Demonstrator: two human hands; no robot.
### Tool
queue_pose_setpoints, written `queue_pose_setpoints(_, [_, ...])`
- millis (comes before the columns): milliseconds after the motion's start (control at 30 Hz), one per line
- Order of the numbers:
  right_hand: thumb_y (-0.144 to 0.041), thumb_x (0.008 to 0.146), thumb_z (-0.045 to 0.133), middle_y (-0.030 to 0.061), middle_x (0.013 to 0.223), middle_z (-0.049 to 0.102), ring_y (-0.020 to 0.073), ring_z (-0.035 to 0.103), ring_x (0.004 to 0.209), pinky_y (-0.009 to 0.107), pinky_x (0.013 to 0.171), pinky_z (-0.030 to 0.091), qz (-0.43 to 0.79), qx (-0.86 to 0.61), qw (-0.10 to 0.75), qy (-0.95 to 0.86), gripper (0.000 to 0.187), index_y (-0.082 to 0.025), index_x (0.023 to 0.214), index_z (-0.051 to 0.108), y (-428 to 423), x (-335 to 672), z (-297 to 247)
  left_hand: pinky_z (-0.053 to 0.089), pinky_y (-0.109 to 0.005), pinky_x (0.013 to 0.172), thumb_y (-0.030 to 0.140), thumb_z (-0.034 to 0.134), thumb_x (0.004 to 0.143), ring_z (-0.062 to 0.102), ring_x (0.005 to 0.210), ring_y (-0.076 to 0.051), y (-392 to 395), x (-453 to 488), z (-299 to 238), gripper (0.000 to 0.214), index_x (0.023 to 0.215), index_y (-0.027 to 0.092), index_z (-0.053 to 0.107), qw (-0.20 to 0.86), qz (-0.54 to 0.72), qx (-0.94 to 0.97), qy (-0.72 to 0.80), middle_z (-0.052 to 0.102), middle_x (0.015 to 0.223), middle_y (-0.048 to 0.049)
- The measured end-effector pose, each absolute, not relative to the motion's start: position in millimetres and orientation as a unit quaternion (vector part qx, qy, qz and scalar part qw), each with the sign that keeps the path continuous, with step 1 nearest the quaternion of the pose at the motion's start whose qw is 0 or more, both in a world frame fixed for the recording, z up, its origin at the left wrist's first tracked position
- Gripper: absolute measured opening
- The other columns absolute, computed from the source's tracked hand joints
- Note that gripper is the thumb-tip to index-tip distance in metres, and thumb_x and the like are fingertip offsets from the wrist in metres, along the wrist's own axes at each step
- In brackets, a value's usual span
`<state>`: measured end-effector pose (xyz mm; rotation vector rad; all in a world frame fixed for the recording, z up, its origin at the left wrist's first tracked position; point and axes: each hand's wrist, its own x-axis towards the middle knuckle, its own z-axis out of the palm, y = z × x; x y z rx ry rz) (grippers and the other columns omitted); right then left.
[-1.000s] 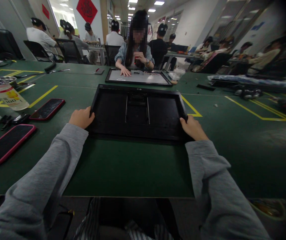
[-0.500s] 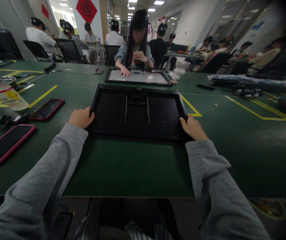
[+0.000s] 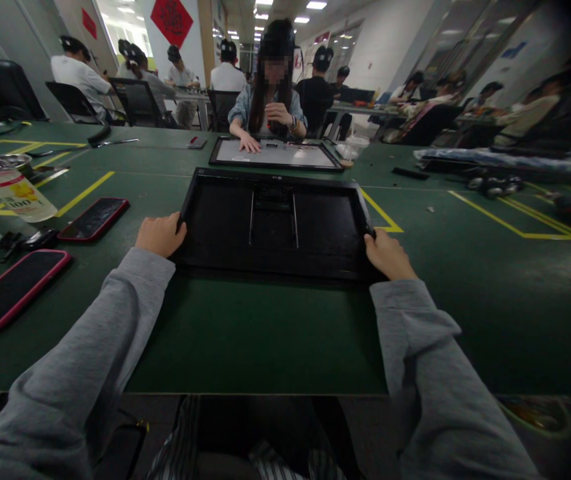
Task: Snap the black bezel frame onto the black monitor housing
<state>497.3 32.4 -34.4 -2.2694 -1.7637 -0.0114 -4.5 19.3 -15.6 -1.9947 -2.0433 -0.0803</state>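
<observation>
A black monitor back cover (image 3: 220, 223) lies on the green table in front of me, its hollow inside facing up. Two thin metal strips run down either side of its middle. My left hand (image 3: 161, 235) grips the left edge, thumb over the rim and the other fingers mostly hidden on the outer side. At the opposite edge, my right hand (image 3: 389, 255) is closed on the right rim in the same way, its fingertips partly out of sight.
Across the table (image 3: 255, 333) a person rests a hand on a grey monitor panel (image 3: 295, 155). On the left are two red-cased phones (image 3: 94, 219) and a drink cup (image 3: 18, 193). A black strip (image 3: 410, 173) and a plastic-wrapped bundle (image 3: 495, 162) lie on the right.
My right thumb has shifted slightly outward on the rim. The cover and my left hand have hardly moved.
</observation>
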Motion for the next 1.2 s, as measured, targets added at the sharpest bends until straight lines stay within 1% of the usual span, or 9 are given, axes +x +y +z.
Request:
queue_pose_setpoints(133, [-0.043,0.093,0.034,0.0234,0.104,0.066,0.0375,0.063,0.098,0.051,0.083,0.047,-0.002,-0.793,0.155,-0.589,0.049,-0.012,0.124,0.057,31,498,-29,0.043,-0.043,0.089,0.043,0.026,0.092,0.065,0.102,-0.03,19,-3,-12,0.052,0.123,0.017,0.058,0.137,-0.059,-0.684,-0.714,0.07,0.112,-0.0143])
queue_pose_setpoints(267, [-0.044,0.093,0.038,0.0205,0.103,0.067,0.0356,0.063,0.097,0.05,0.083,0.047,-0.016,-0.8,0.203,-0.564,0.046,-0.016,0.124,0.057,29,496,-22,0.038,-0.042,0.095,0.042,0.028,0.092,0.063,0.106,-0.028,13,4,-6,0.05,0.128,0.019,0.056,0.135,-0.111,-0.673,-0.719,0.069,0.115,-0.0115])
queue_pose_setpoints(400, [-0.042,0.094,0.036,0.018,0.102,0.069,0.0316,0.063,0.093,0.044,0.08,0.046,-0.067,-0.793,0.28,-0.537,0.045,-0.018,0.128,0.053,26,491,-14,0.033,-0.041,0.101,0.04,0.028,0.093,0.059,0.112,-0.026,8,7,1,0.055,0.138,0.017,0.047,0.152,-0.206,-0.652,-0.714,0.066,0.121,-0.0128])
queue_pose_setpoints(500, [-0.04,0.096,0.032,0.0132,0.095,0.071,0.0283,0.064,0.091,0.041,0.081,0.045,-0.113,-0.767,0.352,-0.524,0.044,-0.019,0.132,0.047,24,487,-10,0.03,-0.043,0.103,0.04,0.025,0.094,0.058,0.114,-0.025,4,6,6,0.059,0.145,0.015,0.038,0.165,-0.264,-0.636,-0.706,0.063,0.125,-0.0138])
queue_pose_setpoints(600, [-0.038,0.098,0.028,0.0081,0.089,0.071,0.0257,0.065,0.09,0.04,0.084,0.045,-0.133,-0.733,0.417,-0.522,0.044,-0.019,0.135,0.043,22,485,-9,0.028,-0.043,0.104,0.041,0.021,0.096,0.057,0.115,-0.023,0,6,10,0.059,0.148,0.016,0.034,0.169,-0.288,-0.634,-0.698,0.061,0.13,-0.0109])
queue_pose_setpoints(667, [-0.039,0.099,0.026,0.0076,0.087,0.071,0.0248,0.066,0.088,0.041,0.085,0.045,-0.139,-0.715,0.445,-0.521,0.045,-0.018,0.135,0.042,21,485,-9,0.027,-0.042,0.105,0.042,0.019,0.097,0.056,0.115,-0.021,-2,6,11,0.059,0.148,0.015,0.034,0.17,-0.289,-0.635,-0.696,0.059,0.132,-0.0091])
queue_pose_setpoints(800, [-0.039,0.099,0.027,0.0081,0.087,0.071,0.0239,0.066,0.086,0.039,0.085,0.046,-0.138,-0.708,0.453,-0.524,0.045,-0.017,0.134,0.044,21,485,-11,0.027,-0.04,0.105,0.044,0.019,0.098,0.056,0.113,-0.019,-2,6,9,0.059,0.146,0.013,0.035,0.172,-0.278,-0.64,-0.696,0.06,0.131,-0.0085])
queue_pose_setpoints(1033, [-0.037,0.097,0.034,0.0084,0.085,0.072,0.024,0.067,0.087,0.037,0.083,0.046,-0.136,-0.715,0.436,-0.53,0.043,-0.017,0.131,0.05,25,488,-15,0.029,-0.044,0.102,0.038,0.029,0.094,0.056,0.118,-0.026,2,7,7,0.057,0.145,0.015,0.037,0.146,-0.271,-0.638,-0.706,0.062,0.128,-0.0151])
queue_pose_setpoints(1200, [-0.037,0.096,0.036,0.0086,0.086,0.073,0.0245,0.066,0.091,0.037,0.085,0.046,-0.122,-0.718,0.424,-0.538,0.043,-0.018,0.131,0.051,26,488,-16,0.03,-0.044,0.102,0.037,0.03,0.093,0.057,0.117,-0.027,4,7,3,0.056,0.144,0.015,0.039,0.142,-0.266,-0.64,-0.707,0.063,0.125,-0.0154])
